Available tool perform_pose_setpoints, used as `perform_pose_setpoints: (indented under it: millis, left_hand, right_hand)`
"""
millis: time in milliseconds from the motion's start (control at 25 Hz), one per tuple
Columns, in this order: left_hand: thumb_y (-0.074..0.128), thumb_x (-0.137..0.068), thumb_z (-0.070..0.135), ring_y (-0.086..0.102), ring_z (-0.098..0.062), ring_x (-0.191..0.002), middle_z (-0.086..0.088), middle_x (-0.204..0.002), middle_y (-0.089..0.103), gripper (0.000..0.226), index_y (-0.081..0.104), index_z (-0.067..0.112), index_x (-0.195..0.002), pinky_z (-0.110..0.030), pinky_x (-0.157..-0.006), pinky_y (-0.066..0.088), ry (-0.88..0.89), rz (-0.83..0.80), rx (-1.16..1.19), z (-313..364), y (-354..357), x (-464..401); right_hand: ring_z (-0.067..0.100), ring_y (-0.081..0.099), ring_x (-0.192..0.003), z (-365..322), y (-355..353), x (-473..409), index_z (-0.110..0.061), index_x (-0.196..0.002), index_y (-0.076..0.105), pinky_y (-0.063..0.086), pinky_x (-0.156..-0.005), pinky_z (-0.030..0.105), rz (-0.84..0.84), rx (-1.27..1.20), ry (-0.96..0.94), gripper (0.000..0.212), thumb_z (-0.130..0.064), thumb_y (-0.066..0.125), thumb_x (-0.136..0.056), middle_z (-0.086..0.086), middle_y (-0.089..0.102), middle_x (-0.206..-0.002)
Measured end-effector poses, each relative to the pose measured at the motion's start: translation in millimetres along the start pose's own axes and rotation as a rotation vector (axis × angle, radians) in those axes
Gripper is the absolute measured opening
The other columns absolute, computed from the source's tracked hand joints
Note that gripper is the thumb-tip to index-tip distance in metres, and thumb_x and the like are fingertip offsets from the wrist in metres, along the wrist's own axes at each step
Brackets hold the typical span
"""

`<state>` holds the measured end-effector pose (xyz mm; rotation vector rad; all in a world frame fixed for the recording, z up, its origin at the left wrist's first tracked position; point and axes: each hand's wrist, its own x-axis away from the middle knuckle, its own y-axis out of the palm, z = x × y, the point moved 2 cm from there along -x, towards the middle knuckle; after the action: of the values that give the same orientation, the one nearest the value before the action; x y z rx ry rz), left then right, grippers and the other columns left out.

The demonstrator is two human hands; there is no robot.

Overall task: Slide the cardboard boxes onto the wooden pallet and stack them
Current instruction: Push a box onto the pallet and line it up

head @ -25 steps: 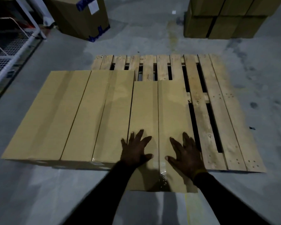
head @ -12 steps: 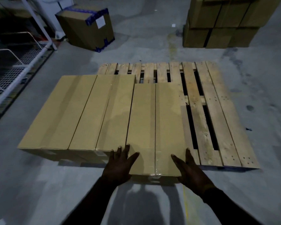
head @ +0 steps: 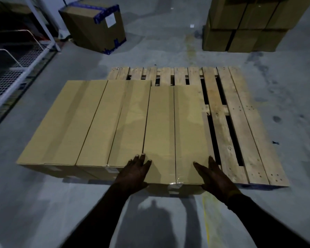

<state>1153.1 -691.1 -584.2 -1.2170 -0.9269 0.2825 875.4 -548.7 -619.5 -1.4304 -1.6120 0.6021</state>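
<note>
Three long cardboard boxes lie side by side on the wooden pallet (head: 227, 126): the right box (head: 175, 133) sits over the pallet's middle slats, the middle box (head: 118, 122) touches its left side, and the left box (head: 64, 122) overhangs the pallet's left edge above the concrete floor (head: 43, 203). The left hand (head: 133, 173) rests flat, fingers spread, on the near left corner of the right box. The right hand (head: 214, 175), fingers straight, presses its near right corner beside the pallet's bare slats.

Three long flat boxes (head: 104, 122), one pallet (head: 240, 122), two hands (head: 134, 173).
</note>
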Motion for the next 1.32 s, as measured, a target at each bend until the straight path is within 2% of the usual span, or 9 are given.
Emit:
perform_pose_setpoints:
  millis: [80,160,280,400,560,720,880,1160,1320]
  left_hand:
    - [0.068,-0.089,0.039,0.006,-0.032,-0.151,-0.014,-0.164,-0.001,0.093,0.009,0.016,-0.157,-0.042,-0.120,0.023,0.035,0.018,0.031,-2,0,-6]
    - [0.065,-0.092,0.039,0.011,-0.031,-0.151,-0.014,-0.165,0.003,0.086,0.013,0.015,-0.157,-0.041,-0.118,0.028,0.032,0.035,-0.005,-2,0,-10]
    - [0.062,-0.094,0.035,0.023,-0.029,-0.147,-0.014,-0.163,0.015,0.073,0.025,0.012,-0.152,-0.041,-0.113,0.036,0.032,0.069,-0.033,-4,-2,-16]
    - [0.064,-0.092,0.030,0.041,-0.027,-0.134,-0.012,-0.155,0.032,0.059,0.039,0.011,-0.142,-0.040,-0.102,0.045,0.024,0.083,-0.035,-6,-6,-21]
    - [0.064,-0.093,0.026,0.054,-0.024,-0.117,-0.011,-0.139,0.048,0.051,0.045,0.010,-0.138,-0.039,-0.094,0.050,-0.002,0.125,-0.011,-3,-8,-22]
    - [0.063,-0.093,0.024,0.057,-0.019,-0.106,-0.009,-0.127,0.056,0.046,0.047,0.012,-0.135,-0.035,-0.090,0.052,-0.017,0.172,0.016,-4,-7,-22]
    - [0.061,-0.095,0.022,0.057,-0.018,-0.105,-0.008,-0.127,0.055,0.044,0.046,0.013,-0.136,-0.034,-0.090,0.051,-0.029,0.194,0.023,0,-7,-20]
    - [0.055,-0.099,0.021,0.057,-0.014,-0.115,-0.006,-0.150,0.042,0.047,0.041,0.014,-0.143,-0.026,-0.095,0.048,-0.018,0.202,0.120,-6,0,-16]
    - [0.059,-0.097,0.022,0.056,-0.021,-0.124,-0.009,-0.153,0.040,0.055,0.038,0.014,-0.147,-0.031,-0.098,0.049,-0.015,0.176,0.140,-6,-3,-19]
  right_hand:
    - [0.029,0.004,-0.151,-3,-8,-4,-0.063,-0.139,0.013,0.026,-0.119,0.036,0.011,-0.052,0.089,0.093,-0.014,0.072,-0.088,0.005,-0.014,-0.163]
    - [0.027,0.004,-0.151,-3,-15,-11,-0.049,-0.147,0.016,0.027,-0.118,0.032,0.003,-0.077,0.140,0.094,-0.009,0.075,-0.085,0.003,-0.015,-0.161]
    - [0.030,0.005,-0.151,-3,-22,-20,-0.034,-0.155,0.013,0.021,-0.117,0.029,-0.009,0.038,0.146,0.092,-0.011,0.072,-0.088,0.015,-0.012,-0.162]
    - [0.033,0.007,-0.151,-6,-27,-28,-0.032,-0.156,0.013,0.023,-0.120,0.033,-0.031,0.086,0.148,0.092,-0.013,0.072,-0.088,0.019,-0.011,-0.162]
    - [0.037,0.012,-0.149,-2,-31,-37,-0.036,-0.154,0.022,0.031,-0.117,0.040,-0.046,0.005,0.173,0.089,-0.010,0.074,-0.086,0.018,-0.007,-0.163]
    - [0.033,0.011,-0.150,-2,-32,-41,-0.035,-0.155,0.019,0.024,-0.117,0.030,-0.037,0.085,0.162,0.090,-0.013,0.073,-0.087,0.019,-0.007,-0.163]
    - [0.037,0.014,-0.149,-5,-34,-42,-0.032,-0.156,0.019,0.028,-0.118,0.037,-0.076,0.078,0.164,0.089,-0.013,0.073,-0.087,0.021,-0.004,-0.162]
    - [0.032,0.012,-0.150,-7,-40,-40,-0.034,-0.156,0.017,0.021,-0.117,0.029,-0.079,0.127,0.142,0.091,-0.012,0.073,-0.087,0.019,-0.009,-0.162]
    - [0.031,0.011,-0.150,-6,-38,-40,-0.034,-0.156,0.018,0.020,-0.117,0.028,-0.068,0.110,0.144,0.092,-0.011,0.074,-0.086,0.017,-0.010,-0.163]
